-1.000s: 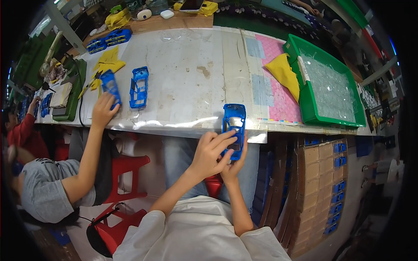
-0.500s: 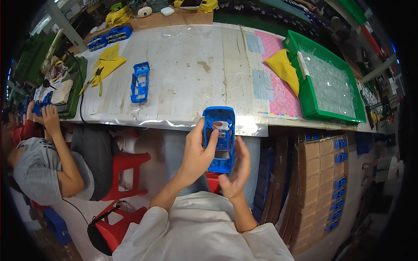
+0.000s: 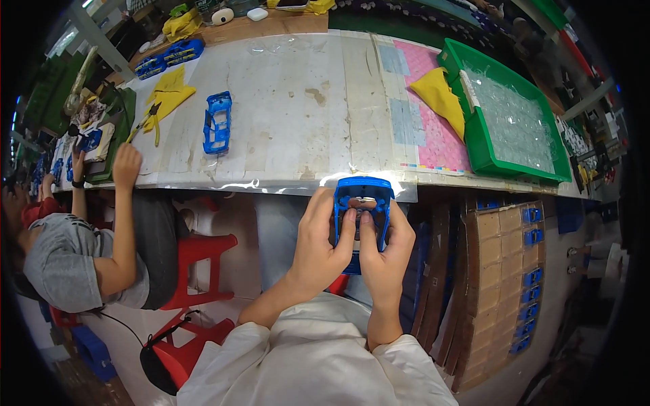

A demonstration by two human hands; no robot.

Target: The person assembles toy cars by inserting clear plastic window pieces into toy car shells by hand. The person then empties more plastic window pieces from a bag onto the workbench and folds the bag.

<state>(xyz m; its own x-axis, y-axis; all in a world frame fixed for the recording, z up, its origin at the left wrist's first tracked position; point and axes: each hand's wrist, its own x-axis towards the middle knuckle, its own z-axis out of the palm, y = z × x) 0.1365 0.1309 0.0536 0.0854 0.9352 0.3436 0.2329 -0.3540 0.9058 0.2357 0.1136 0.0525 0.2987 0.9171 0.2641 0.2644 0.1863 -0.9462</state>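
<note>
Both my hands hold a blue plastic toy car body shell (image 3: 364, 183) at the table's front edge, with its hollow inside facing up. My left hand (image 3: 319, 238) wraps its left side and my right hand (image 3: 387, 247) its right side. The two thumbs lie close together inside the shell, over what looks like a clear piece; the thumbs partly hide it. A second blue car shell (image 3: 208, 128) lies on the table, ahead and to the left.
A green tray (image 3: 485, 159) of clear plastic parts stands at the right, beside a yellow cloth (image 3: 440, 100). Pliers (image 3: 156, 128) lie on another yellow cloth (image 3: 177, 96) at left. A seated co-worker (image 3: 64, 260) is on the left. Cardboard trays (image 3: 497, 271) stand below, right.
My right hand has closed onto the shell's right side, its thumb now inside beside the left one. The shell has shifted slightly right and tilted. The co-worker's hand has moved toward the pliers.
</note>
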